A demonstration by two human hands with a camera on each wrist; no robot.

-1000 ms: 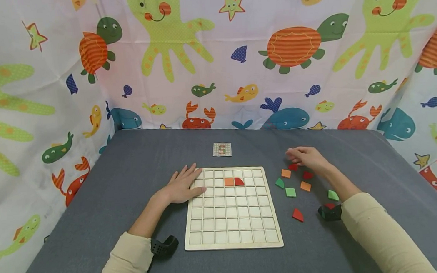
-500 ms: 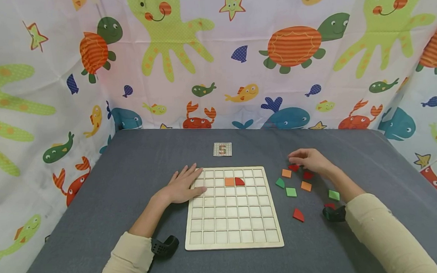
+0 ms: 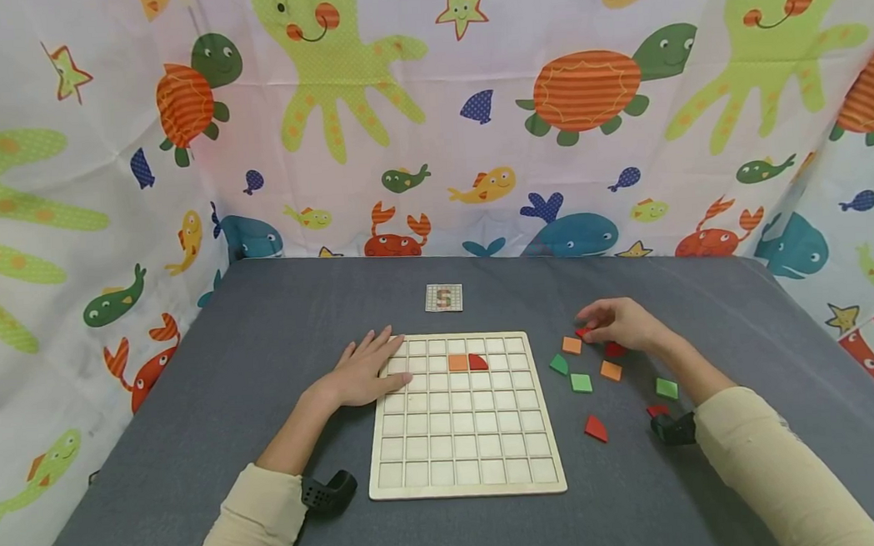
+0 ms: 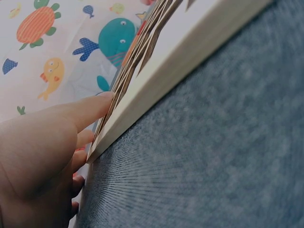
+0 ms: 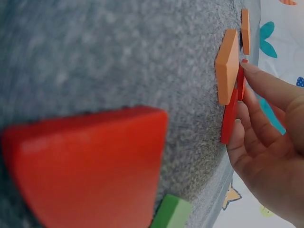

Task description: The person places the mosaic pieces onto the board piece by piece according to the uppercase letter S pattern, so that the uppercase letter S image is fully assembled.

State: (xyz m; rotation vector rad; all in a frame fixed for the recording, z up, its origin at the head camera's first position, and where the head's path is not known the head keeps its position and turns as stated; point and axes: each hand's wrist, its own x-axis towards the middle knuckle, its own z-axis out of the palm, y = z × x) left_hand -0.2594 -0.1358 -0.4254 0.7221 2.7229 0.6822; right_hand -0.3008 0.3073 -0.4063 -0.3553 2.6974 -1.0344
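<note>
My left hand [image 3: 362,373] rests on the upper left corner of a pale wooden grid board [image 3: 468,484], fingers spread, thumb lying over the left edge. In the left wrist view the thumb [image 4: 95,108] touches the board's rim. An orange square tile [image 3: 458,363] and a red quarter-round tile [image 3: 477,362] sit side by side in the board's second row. Right of the board, my right hand [image 3: 620,325] pinches a red tile [image 3: 582,332] between thumb and fingers, low at the cloth. The fingers partly cover that tile, also in the right wrist view.
Loose orange, green and red tiles lie around the right hand, among them an orange square [image 3: 572,346], a light green square [image 3: 581,383] and a red piece [image 3: 596,429]. A small patterned card [image 3: 443,298] lies beyond the board. A printed curtain [image 3: 426,98] stands behind.
My right hand has come down slightly, its fingers closing on the red tile at the top of the pile. The left hand and the board stay still.
</note>
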